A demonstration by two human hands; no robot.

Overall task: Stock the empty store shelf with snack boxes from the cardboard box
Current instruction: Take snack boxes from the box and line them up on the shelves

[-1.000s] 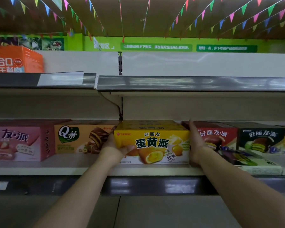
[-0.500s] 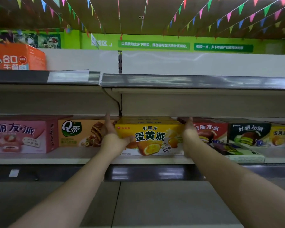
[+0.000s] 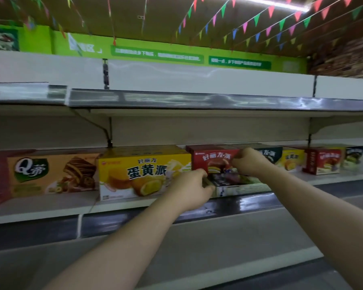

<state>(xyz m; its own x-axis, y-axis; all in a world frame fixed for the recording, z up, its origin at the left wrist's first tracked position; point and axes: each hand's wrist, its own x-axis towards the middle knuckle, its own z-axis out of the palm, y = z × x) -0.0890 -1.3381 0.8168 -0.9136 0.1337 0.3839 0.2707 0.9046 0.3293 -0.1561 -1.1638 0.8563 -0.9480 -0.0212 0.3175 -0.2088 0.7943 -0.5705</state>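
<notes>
Left hand (image 3: 194, 186) and right hand (image 3: 246, 162) grip opposite ends of the flat-lying box (image 3: 237, 182) before the red box (image 3: 213, 159), apparently to stand it upright.

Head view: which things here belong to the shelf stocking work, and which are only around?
Job:
- left hand and right hand, both on the flat-lying dark snack box
- yellow egg yolk pie box
- red pie box
- shelf

Only around:
- pennant bunting
- green wall signs
</notes>
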